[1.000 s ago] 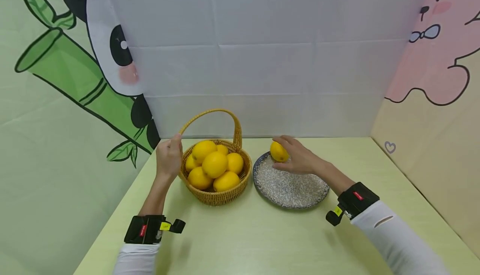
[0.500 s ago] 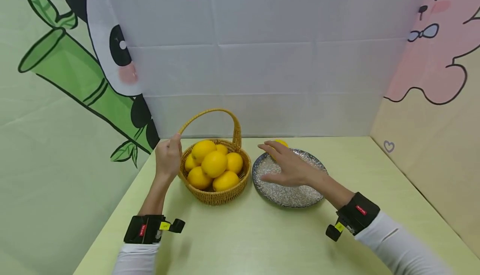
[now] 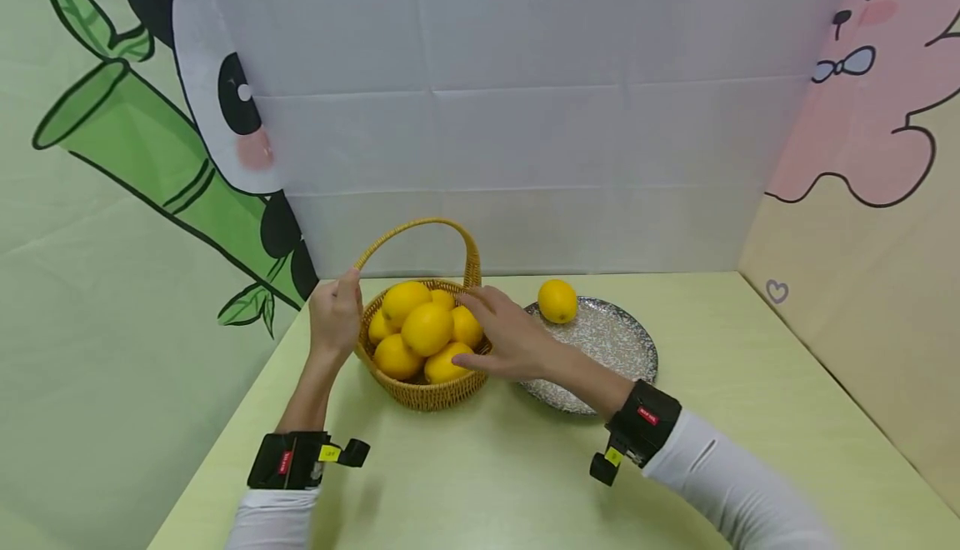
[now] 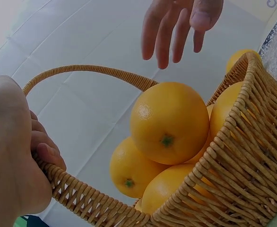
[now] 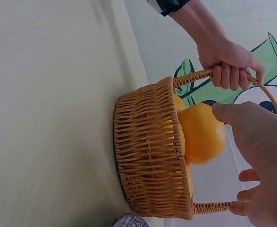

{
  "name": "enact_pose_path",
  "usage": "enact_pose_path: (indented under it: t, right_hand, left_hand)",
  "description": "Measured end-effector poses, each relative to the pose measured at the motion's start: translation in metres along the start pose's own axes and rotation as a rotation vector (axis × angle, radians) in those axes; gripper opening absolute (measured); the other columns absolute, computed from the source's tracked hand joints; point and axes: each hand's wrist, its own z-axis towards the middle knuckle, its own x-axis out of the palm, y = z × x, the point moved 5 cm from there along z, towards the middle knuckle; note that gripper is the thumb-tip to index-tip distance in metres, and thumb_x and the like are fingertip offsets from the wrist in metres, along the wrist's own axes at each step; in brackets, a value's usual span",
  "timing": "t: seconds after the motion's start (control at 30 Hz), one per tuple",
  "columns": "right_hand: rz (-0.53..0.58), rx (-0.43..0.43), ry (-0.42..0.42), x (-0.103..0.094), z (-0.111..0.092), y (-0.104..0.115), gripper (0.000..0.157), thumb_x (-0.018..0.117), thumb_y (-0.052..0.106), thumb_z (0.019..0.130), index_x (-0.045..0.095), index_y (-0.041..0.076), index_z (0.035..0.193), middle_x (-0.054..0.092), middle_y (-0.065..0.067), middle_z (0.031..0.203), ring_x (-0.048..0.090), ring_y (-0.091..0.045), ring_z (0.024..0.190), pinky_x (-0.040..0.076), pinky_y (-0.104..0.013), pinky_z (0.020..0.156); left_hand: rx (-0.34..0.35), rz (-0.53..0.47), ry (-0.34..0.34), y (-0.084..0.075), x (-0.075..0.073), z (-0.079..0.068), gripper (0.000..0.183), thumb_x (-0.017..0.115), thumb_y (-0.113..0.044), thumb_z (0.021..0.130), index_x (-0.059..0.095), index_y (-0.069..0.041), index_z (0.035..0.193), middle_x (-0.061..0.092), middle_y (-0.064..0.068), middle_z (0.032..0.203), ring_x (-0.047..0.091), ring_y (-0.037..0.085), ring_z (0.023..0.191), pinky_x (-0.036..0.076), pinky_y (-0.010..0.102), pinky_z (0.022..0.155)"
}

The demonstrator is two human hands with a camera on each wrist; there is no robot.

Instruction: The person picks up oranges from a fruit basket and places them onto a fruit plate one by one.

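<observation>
Basket [image 3: 427, 396], round brown wicker, holds round yellow fruits [image 3: 427, 330]; left grip [image 3: 334, 321] grasps handle [image 3: 472, 264], right grip [image 3: 512, 338] released; red labels [image 3: 647, 415] illegible.

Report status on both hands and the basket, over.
Left hand grips handle. Right hand empty, over basket of yellow fruit. Lone fruit on plate. No obstruction visible.

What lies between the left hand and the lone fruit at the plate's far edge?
In the head view, the basket of yellow fruits and the right hand, which overlaps the basket's right side, lie between them.
</observation>
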Motion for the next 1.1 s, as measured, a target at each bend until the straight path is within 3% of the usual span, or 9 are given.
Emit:
enact_pose_path:
  t: [0.4,0.67,0.9,1.1]
  right_hand:
    - [-0.013,0.047,0.027,0.023,0.037,0.025,0.088,0.068,0.059,0.091,0.037,0.01,0.158,0.033,-0.019,0.16,0.03,-0.032,0.145,0.039,-0.052,0.111]
    - [-0.02,0.196,0.017,0.038,0.051,0.036,0.088,0.066,0.064,0.089,0.041,0.012,0.156,0.034,-0.017,0.159,0.033,-0.03,0.142,0.049,-0.046,0.103]
    - [-0.063,0.26,0.007,0.048,0.06,0.04,0.09,0.065,0.066,0.089,0.038,0.011,0.155,0.036,-0.021,0.156,0.041,-0.035,0.135,0.053,-0.048,0.096]
    - [-0.112,0.258,0.022,0.056,0.063,0.04,0.084,0.065,0.062,0.091,0.04,0.011,0.153,0.044,-0.016,0.145,0.051,-0.028,0.114,0.058,-0.036,0.079]
  left_hand:
    - [0.001,-0.005,-0.022,0.001,0.0,-0.001,0.067,0.042,-0.047,0.108,0.039,-0.011,0.052,0.031,-0.007,0.045,0.028,0.015,0.04,0.02,0.027,0.039]
    - [0.021,-0.014,-0.033,-0.002,-0.001,0.0,0.067,0.044,-0.046,0.108,0.04,-0.012,0.05,0.032,-0.009,0.043,0.027,0.014,0.038,0.018,0.026,0.039]
    - [0.006,0.003,-0.022,0.003,0.0,0.003,0.068,0.042,-0.05,0.108,0.041,-0.009,0.052,0.033,-0.008,0.045,0.029,0.016,0.04,0.02,0.027,0.039]
    - [-0.001,0.0,-0.015,0.003,0.0,0.004,0.07,0.041,-0.051,0.108,0.041,-0.008,0.053,0.032,-0.007,0.046,0.029,0.017,0.04,0.021,0.027,0.039]
